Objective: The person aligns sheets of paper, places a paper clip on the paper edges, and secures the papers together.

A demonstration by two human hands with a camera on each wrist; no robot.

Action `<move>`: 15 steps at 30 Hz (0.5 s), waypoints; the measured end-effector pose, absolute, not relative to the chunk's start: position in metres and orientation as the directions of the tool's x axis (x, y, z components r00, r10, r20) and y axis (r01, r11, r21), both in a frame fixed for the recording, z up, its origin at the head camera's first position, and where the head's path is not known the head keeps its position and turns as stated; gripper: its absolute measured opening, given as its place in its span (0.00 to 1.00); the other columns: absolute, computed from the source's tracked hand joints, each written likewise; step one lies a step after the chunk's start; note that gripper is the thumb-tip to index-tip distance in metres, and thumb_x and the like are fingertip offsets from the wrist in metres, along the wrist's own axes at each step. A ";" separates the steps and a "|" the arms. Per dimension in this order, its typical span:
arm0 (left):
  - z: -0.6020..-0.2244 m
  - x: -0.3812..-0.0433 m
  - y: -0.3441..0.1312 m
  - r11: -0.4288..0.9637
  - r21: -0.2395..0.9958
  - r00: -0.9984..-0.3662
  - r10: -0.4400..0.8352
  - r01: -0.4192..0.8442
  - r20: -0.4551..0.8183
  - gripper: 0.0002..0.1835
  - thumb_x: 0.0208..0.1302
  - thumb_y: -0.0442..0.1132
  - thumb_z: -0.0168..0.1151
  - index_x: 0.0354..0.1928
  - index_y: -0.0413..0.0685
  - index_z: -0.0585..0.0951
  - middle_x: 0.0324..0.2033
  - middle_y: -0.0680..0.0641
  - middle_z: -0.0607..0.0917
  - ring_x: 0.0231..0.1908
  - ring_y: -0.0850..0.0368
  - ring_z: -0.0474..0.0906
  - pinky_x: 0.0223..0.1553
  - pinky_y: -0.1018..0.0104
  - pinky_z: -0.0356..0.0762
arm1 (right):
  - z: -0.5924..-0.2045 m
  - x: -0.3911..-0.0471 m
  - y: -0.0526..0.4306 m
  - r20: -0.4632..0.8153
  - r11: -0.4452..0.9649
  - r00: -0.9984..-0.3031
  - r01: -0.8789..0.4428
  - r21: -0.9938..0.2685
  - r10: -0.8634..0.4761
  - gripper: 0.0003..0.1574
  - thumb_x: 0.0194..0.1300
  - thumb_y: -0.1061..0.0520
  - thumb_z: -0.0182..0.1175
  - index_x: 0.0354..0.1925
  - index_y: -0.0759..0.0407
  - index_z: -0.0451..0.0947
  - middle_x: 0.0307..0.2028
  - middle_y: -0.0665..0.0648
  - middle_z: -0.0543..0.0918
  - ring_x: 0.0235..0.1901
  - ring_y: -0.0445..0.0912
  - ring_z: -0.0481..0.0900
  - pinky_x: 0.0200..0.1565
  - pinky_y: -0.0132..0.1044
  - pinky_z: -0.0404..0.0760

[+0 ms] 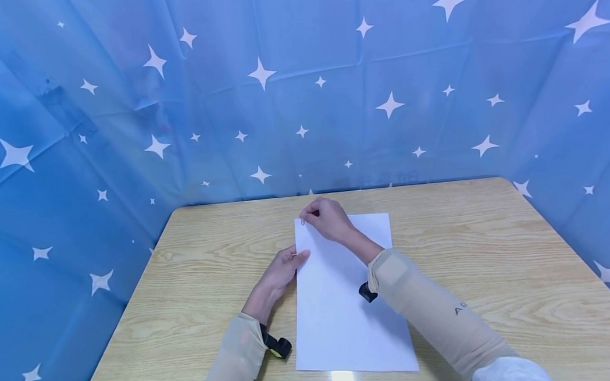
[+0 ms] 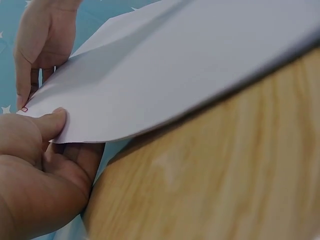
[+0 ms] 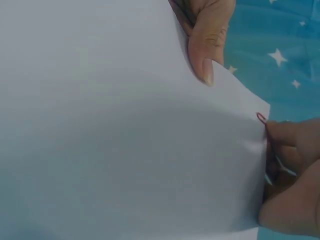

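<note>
A stack of white paper (image 1: pixel 352 321) lies lengthwise before me. My left hand (image 1: pixel 281 272) grips its left edge near the far corner, thumb on top and fingers underneath. In the left wrist view the edge curves up off the wood where that hand holds it. At the far left corner, my right hand (image 1: pixel 330 220) pinches a small red paper clip (image 3: pixel 261 117). The clip's looped end shows on the sheet's face in the right wrist view, and its other end is hidden by the fingertips. In the left wrist view the clip (image 2: pixel 24 109) sits right at the corner.
The wood-grain table (image 1: pixel 497 248) extends to both sides of the paper. Behind it and at the sides hangs a blue cloth (image 1: pixel 326 107) with white stars. Black wrist straps with cameras (image 1: pixel 279 346) sit over beige sleeves.
</note>
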State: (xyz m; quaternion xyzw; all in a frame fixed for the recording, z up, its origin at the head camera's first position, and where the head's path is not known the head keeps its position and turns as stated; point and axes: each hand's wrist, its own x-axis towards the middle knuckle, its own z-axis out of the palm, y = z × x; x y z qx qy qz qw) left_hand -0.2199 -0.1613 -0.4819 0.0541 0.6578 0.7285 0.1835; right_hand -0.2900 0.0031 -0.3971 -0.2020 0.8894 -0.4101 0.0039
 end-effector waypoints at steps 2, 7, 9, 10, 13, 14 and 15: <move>-0.481 -0.220 -0.161 -0.065 0.978 -0.928 0.333 -0.198 -0.166 0.19 0.75 0.45 0.49 0.62 0.47 0.75 0.49 0.42 0.84 0.46 0.48 0.82 0.42 0.58 0.80 | -0.397 -0.291 0.004 0.165 0.581 -0.911 -0.372 -0.724 -0.377 0.11 0.71 0.54 0.59 0.40 0.57 0.86 0.37 0.52 0.80 0.35 0.44 0.76 0.34 0.35 0.76; -0.481 -0.220 -0.160 -0.062 0.979 -0.930 0.329 -0.193 -0.162 0.19 0.75 0.45 0.49 0.61 0.46 0.74 0.48 0.42 0.84 0.46 0.48 0.82 0.42 0.58 0.80 | -0.396 -0.291 0.007 0.194 0.581 -0.894 -0.414 -0.701 -0.403 0.11 0.71 0.56 0.58 0.44 0.57 0.86 0.38 0.52 0.80 0.36 0.43 0.77 0.35 0.35 0.77; -0.481 -0.220 -0.160 -0.062 0.979 -0.930 0.328 -0.195 -0.165 0.19 0.75 0.45 0.49 0.61 0.46 0.74 0.48 0.42 0.84 0.46 0.48 0.82 0.41 0.58 0.80 | -0.396 -0.290 0.008 0.208 0.579 -0.888 -0.430 -0.692 -0.411 0.11 0.71 0.57 0.58 0.45 0.57 0.85 0.39 0.52 0.80 0.36 0.43 0.77 0.35 0.35 0.77; -0.482 -0.220 -0.160 -0.063 0.978 -0.930 0.327 -0.198 -0.167 0.19 0.75 0.45 0.49 0.61 0.46 0.75 0.48 0.42 0.84 0.46 0.48 0.82 0.42 0.58 0.80 | -0.396 -0.289 0.009 0.213 0.578 -0.885 -0.436 -0.690 -0.414 0.11 0.71 0.57 0.58 0.45 0.57 0.85 0.39 0.52 0.80 0.36 0.43 0.77 0.35 0.35 0.77; -0.483 -0.221 -0.161 -0.063 0.978 -0.930 0.326 -0.200 -0.169 0.19 0.75 0.45 0.49 0.62 0.46 0.75 0.48 0.42 0.84 0.46 0.48 0.82 0.41 0.58 0.80 | -0.397 -0.288 0.011 0.229 0.576 -0.878 -0.454 -0.680 -0.421 0.10 0.71 0.58 0.58 0.45 0.56 0.85 0.40 0.51 0.80 0.37 0.42 0.77 0.36 0.34 0.78; -0.483 -0.221 -0.161 -0.062 0.978 -0.930 0.325 -0.200 -0.169 0.19 0.75 0.45 0.49 0.61 0.46 0.75 0.48 0.43 0.84 0.46 0.48 0.82 0.41 0.58 0.80 | -0.397 -0.287 0.011 0.235 0.577 -0.875 -0.460 -0.675 -0.422 0.10 0.71 0.58 0.58 0.45 0.56 0.85 0.39 0.50 0.80 0.37 0.42 0.77 0.36 0.34 0.78; -0.483 -0.221 -0.161 -0.062 0.978 -0.930 0.326 -0.198 -0.168 0.19 0.75 0.45 0.49 0.61 0.46 0.75 0.48 0.42 0.84 0.46 0.48 0.82 0.41 0.58 0.80 | -0.398 -0.287 0.012 0.242 0.577 -0.873 -0.466 -0.671 -0.424 0.10 0.70 0.58 0.58 0.45 0.56 0.85 0.39 0.50 0.80 0.37 0.42 0.77 0.37 0.34 0.78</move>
